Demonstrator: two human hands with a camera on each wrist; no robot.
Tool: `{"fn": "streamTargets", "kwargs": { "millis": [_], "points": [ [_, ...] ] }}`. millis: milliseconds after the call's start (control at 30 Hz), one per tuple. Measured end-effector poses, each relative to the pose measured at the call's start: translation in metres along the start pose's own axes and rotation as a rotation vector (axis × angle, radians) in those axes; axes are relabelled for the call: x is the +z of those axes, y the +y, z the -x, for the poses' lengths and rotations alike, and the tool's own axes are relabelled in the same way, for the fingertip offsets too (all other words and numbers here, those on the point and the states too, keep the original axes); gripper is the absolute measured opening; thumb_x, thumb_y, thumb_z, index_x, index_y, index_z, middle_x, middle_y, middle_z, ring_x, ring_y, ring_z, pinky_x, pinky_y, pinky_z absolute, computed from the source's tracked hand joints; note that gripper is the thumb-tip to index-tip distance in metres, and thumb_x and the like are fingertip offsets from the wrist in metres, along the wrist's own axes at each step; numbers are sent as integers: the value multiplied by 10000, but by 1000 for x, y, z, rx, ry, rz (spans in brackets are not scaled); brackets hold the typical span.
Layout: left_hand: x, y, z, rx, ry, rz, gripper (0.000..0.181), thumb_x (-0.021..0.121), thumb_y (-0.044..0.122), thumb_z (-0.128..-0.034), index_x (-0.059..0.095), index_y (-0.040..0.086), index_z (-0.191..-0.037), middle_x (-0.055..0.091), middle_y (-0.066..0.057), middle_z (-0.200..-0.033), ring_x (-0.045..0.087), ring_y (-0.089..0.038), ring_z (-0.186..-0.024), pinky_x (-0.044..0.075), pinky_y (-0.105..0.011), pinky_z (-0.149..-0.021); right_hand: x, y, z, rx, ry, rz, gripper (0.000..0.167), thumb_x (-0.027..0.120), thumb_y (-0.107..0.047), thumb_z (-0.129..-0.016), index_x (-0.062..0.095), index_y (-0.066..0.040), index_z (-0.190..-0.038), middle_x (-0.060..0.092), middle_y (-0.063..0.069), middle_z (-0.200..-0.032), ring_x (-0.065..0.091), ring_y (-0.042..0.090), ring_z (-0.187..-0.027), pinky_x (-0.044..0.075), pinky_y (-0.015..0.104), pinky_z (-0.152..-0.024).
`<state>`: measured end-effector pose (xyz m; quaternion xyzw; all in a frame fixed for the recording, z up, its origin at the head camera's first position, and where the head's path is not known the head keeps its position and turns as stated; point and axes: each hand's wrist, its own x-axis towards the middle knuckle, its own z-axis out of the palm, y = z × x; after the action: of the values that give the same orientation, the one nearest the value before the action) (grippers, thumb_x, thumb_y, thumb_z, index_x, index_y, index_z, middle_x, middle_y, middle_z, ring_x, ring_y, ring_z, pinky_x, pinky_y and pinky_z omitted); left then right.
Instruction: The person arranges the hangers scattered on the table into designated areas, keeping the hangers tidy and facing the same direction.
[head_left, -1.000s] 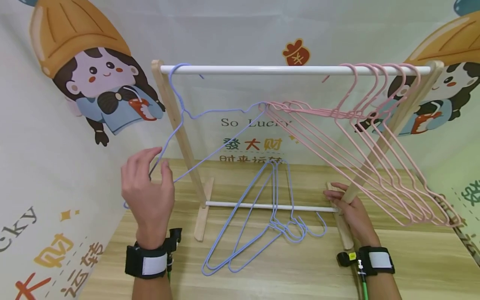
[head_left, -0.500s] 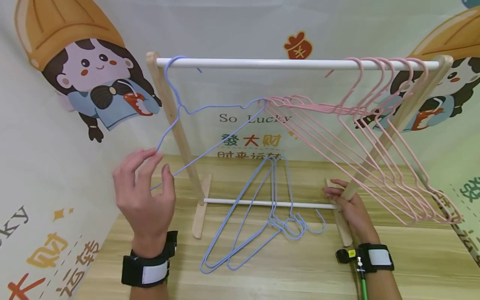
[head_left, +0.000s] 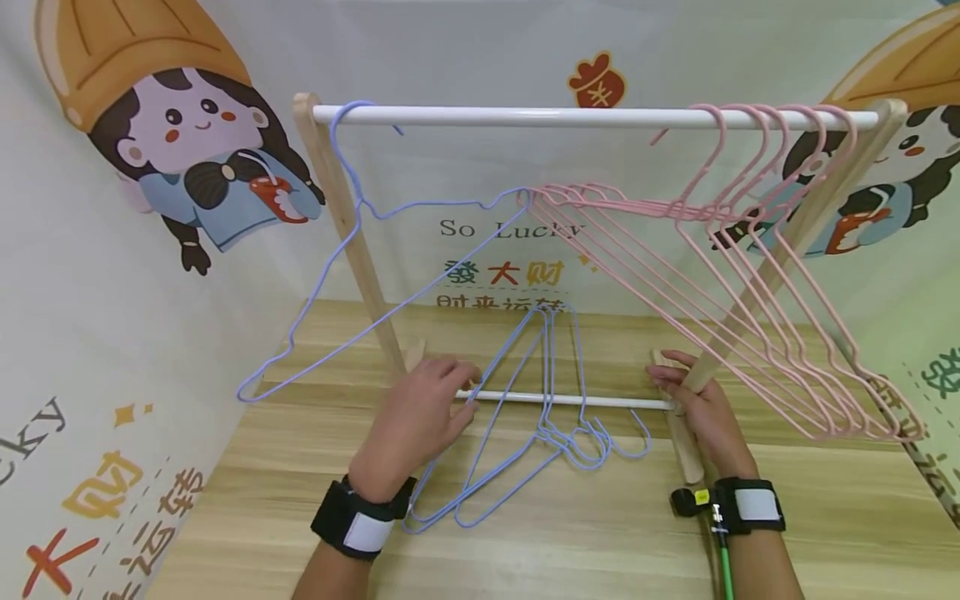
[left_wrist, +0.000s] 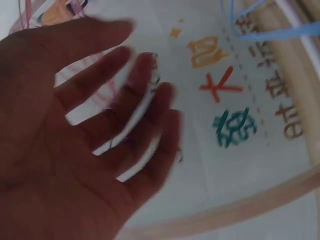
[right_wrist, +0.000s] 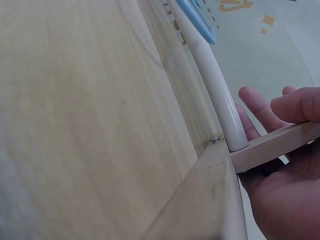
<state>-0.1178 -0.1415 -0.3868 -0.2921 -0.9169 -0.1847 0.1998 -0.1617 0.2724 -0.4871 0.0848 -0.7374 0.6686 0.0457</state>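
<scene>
My left hand [head_left: 416, 408] is over the left end of the rack's lower white bar [head_left: 637, 403], beside several blue wire hangers [head_left: 551, 442] that lie across that bar. In the left wrist view its fingers [left_wrist: 120, 100] are apart and loosely bent, holding nothing. My right hand [head_left: 708, 421] grips the right wooden upright [head_left: 790, 250] near its foot; in the right wrist view the thumb [right_wrist: 295, 106] lies on one side of the wood. One blue hanger [head_left: 442, 203] hangs at the left end of the top bar [head_left: 525, 117]. Several pink hangers [head_left: 693, 211] hang at the right end.
The rack's left upright [head_left: 360, 258] stands behind my left arm. Underneath is a wood-grain table [head_left: 562, 554]. A printed backdrop [head_left: 480, 50] with cartoon figures rises behind and at both sides. Each wrist wears a black strap.
My left hand has left the hanging blue hanger and moved right and down to the lower bar. The hanger stays on the top bar. My right hand keeps its hold on the upright.
</scene>
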Motion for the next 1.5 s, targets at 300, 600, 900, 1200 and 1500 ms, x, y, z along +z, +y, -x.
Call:
{"fn": "streamTargets", "kwargs": {
  "millis": [300, 600, 900, 1200, 1500],
  "points": [
    [36, 22, 8, -302, -413, 25, 762, 1046, 200, -728, 637, 37, -1350, 529, -246, -1388, 560, -511, -1237, 624, -541, -773, 0, -2, -5, 3, 4, 5, 454, 512, 49, -1128, 425, 133, -1566, 771, -91, -1233, 728, 58, -1162, 526, 198, -1011],
    [62, 36, 11, -347, -395, -30, 767, 989, 121, -744, 585, 3, -1385, 446, -329, -1461, 579, -569, -1212, 600, -652, -736, -2, 1, -4, 8, 8, -5, 452, 515, 52, -1127, 431, 128, -1564, 772, -63, -1242, 729, 70, -1165, 529, 204, -1011],
    [69, 43, 13, -371, -372, -49, 711, 919, 96, -754, 612, -5, -1388, 445, -427, -1506, 577, -593, -1225, 598, -676, -764, -1, -1, -3, 16, 8, -6, 445, 517, 53, -1126, 446, 113, -1561, 774, -43, -1249, 729, 72, -1168, 528, 204, -1014],
    [83, 16, 16, -313, -394, 21, 691, 884, 177, -809, 606, -33, -1406, 515, -391, -1398, 563, -593, -1213, 600, -644, -747, -1, -2, -2, 28, 5, 24, 460, 512, 38, -1132, 423, 120, -1576, 766, -55, -1259, 721, 64, -1170, 513, 187, -1010],
    [85, -3, 13, -294, -395, 96, 451, 852, 210, -810, 681, 48, -1195, 650, -227, -1254, 630, -451, -1163, 581, -590, -848, -1, -1, -2, 18, 7, 23, 437, 516, 51, -1121, 487, 62, -1556, 777, -70, -1249, 725, 70, -1163, 516, 196, -1003]
  ]
}}
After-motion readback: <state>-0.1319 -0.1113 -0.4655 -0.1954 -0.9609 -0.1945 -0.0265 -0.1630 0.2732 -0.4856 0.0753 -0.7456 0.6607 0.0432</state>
